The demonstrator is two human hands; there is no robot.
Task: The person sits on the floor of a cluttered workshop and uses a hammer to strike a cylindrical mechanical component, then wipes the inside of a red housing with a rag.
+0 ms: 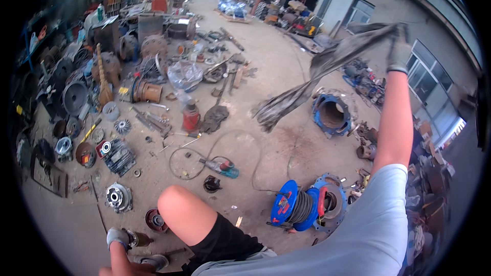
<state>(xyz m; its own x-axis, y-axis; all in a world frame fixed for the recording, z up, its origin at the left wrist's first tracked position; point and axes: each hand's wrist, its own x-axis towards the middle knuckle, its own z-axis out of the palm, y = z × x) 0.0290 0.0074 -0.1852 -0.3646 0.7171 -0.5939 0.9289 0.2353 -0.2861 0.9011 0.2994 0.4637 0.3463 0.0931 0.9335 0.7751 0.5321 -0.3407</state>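
My right hand (400,53), in a grey work glove, is raised at the upper right and closed on one end of a dark grey rag (335,59). The rag streams out to the left, smeared by motion, and its loose end hangs over the floor. Down at the lower left, my left hand (117,237), also gloved, is closed against the end of a brownish cylindrical metal part (139,239). Its fingers are partly hidden. Close to that part lies a round reddish flanged piece (155,220).
A blue cable reel (294,207) stands near my right side against a blue flanged casting (330,202). Farther off sits a blue ring-shaped housing (332,115). A green power tool (225,168) with its cord, a red bottle jack (191,117) and a gear housing (118,197) lie about the floor.
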